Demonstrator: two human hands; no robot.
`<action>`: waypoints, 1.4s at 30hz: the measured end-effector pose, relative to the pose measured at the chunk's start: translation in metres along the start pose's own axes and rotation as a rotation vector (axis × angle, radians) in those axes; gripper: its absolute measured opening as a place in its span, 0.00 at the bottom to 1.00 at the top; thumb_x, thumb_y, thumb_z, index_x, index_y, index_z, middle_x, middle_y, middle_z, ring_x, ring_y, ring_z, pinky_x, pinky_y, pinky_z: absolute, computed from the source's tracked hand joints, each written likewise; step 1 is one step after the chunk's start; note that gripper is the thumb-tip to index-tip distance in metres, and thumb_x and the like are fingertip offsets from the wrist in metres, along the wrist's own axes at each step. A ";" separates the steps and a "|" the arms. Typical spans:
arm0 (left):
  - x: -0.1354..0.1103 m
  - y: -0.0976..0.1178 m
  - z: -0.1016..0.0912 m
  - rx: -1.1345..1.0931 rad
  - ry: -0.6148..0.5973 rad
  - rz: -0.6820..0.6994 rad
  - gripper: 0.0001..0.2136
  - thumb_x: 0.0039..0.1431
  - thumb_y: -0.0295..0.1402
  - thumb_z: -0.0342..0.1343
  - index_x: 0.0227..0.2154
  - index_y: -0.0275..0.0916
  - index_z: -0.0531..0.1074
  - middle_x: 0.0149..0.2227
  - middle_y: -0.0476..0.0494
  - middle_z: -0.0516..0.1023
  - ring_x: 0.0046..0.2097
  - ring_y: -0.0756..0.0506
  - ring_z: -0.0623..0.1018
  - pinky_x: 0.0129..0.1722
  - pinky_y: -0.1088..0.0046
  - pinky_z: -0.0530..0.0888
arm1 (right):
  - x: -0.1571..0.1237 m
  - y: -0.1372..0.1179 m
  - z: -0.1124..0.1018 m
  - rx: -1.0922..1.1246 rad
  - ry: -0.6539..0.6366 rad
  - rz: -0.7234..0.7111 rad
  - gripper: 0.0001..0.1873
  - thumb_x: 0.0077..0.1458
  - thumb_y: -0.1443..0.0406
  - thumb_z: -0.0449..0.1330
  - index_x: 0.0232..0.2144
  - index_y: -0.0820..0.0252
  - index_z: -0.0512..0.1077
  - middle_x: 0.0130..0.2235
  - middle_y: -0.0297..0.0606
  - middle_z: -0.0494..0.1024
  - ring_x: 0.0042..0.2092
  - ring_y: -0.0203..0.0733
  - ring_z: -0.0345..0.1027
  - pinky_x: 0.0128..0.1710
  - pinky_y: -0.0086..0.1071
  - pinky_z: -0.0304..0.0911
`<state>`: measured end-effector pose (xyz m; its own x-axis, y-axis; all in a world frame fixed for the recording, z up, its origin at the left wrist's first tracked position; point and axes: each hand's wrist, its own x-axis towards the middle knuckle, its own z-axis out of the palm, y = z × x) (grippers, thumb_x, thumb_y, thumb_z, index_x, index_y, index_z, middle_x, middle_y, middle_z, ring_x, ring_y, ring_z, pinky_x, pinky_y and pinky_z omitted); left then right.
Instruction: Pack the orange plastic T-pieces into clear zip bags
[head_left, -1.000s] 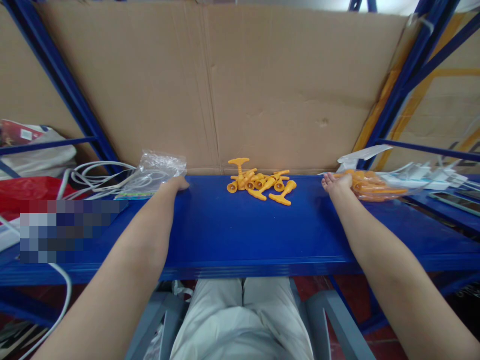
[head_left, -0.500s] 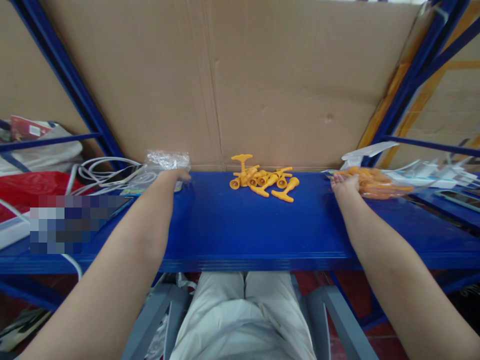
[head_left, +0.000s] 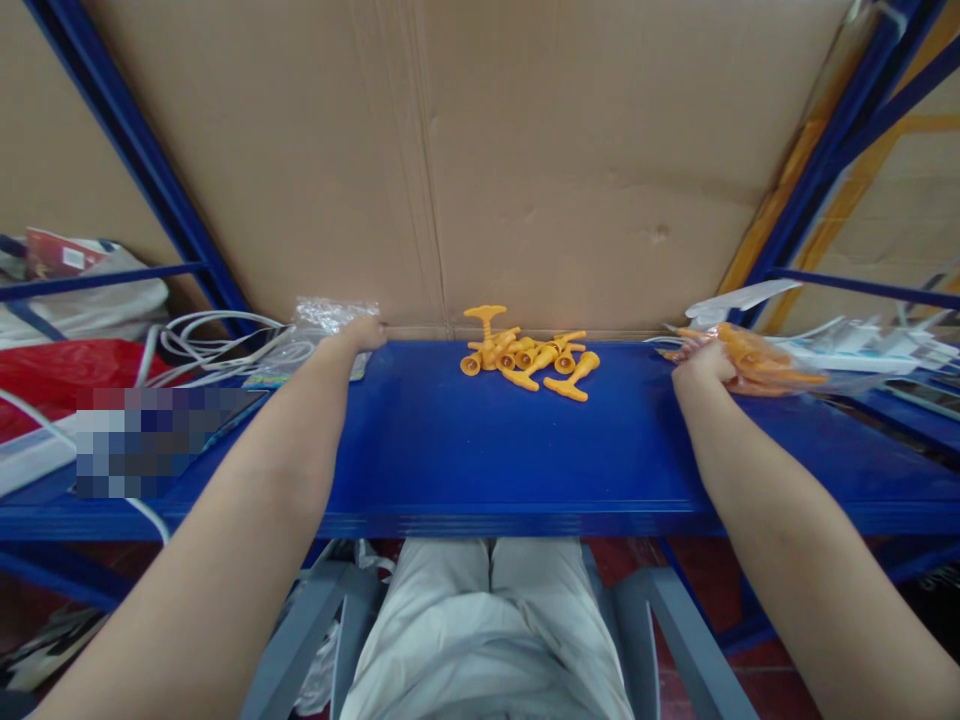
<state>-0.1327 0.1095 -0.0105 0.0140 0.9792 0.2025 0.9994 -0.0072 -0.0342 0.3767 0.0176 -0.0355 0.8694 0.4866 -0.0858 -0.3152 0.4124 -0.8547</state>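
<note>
Several orange T-handled corkscrews (head_left: 525, 358) lie in a loose pile at the back of the blue shelf, one with its handle raised. My right hand (head_left: 705, 362) is closed at the near-left end of a clear plastic bag of orange corkscrews (head_left: 757, 360); its fingertips are partly hidden by plastic. An orange tip pokes out just beyond the fingers. Far to the left, my left hand (head_left: 364, 334) rests at a crinkled clear plastic bag (head_left: 319, 318). Its fingers are mostly hidden behind the back of the hand, so their grip does not show.
White cables (head_left: 202, 335) coil on the left beside a red plastic bag (head_left: 90, 375). More white cables and plugs (head_left: 862, 345) lie at the right. Cardboard (head_left: 570, 150) closes off the back, and blue posts (head_left: 142, 170) flank the shelf (head_left: 480, 440).
My right hand has turned over and closed in on the bag of corkscrews, shifting its contents. My left hand has moved slightly up and forward. The loose pile stays put.
</note>
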 end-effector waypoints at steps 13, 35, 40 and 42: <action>-0.011 0.071 -0.025 -0.127 0.161 0.330 0.26 0.56 0.28 0.46 0.58 0.37 0.70 0.60 0.46 0.72 0.63 0.41 0.67 0.63 0.70 0.61 | -0.056 -0.005 0.042 -0.118 -0.239 -0.312 0.18 0.59 0.73 0.48 0.18 0.60 0.65 0.18 0.30 0.68 0.23 0.33 0.68 0.26 0.27 0.68; -0.056 0.128 -0.049 0.070 0.244 0.337 0.19 0.66 0.33 0.42 0.53 0.40 0.73 0.51 0.36 0.79 0.54 0.37 0.77 0.51 0.63 0.72 | -0.120 0.037 0.114 -0.152 -0.912 0.221 0.14 0.61 0.64 0.51 0.22 0.58 0.64 0.17 0.28 0.65 0.18 0.31 0.56 0.35 0.33 0.71; -0.061 0.141 -0.054 0.142 0.249 0.367 0.18 0.65 0.32 0.43 0.50 0.39 0.75 0.50 0.35 0.79 0.52 0.37 0.78 0.48 0.63 0.73 | -0.121 0.041 0.105 -0.354 -0.849 0.204 0.06 0.54 0.72 0.54 0.34 0.59 0.67 0.26 0.34 0.74 0.27 0.36 0.71 0.28 0.28 0.69; -0.060 0.146 -0.056 0.160 0.245 0.373 0.17 0.65 0.32 0.45 0.49 0.39 0.76 0.50 0.35 0.79 0.51 0.37 0.79 0.48 0.63 0.73 | -0.116 0.041 0.101 -0.429 -0.867 0.053 0.17 0.49 0.74 0.57 0.42 0.56 0.68 0.31 0.34 0.75 0.30 0.38 0.73 0.30 0.31 0.71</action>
<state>0.0147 0.0384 0.0272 0.3976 0.8390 0.3716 0.9074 -0.2991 -0.2953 0.2247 0.0556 -0.0092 0.2214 0.9664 0.1303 -0.0310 0.1406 -0.9896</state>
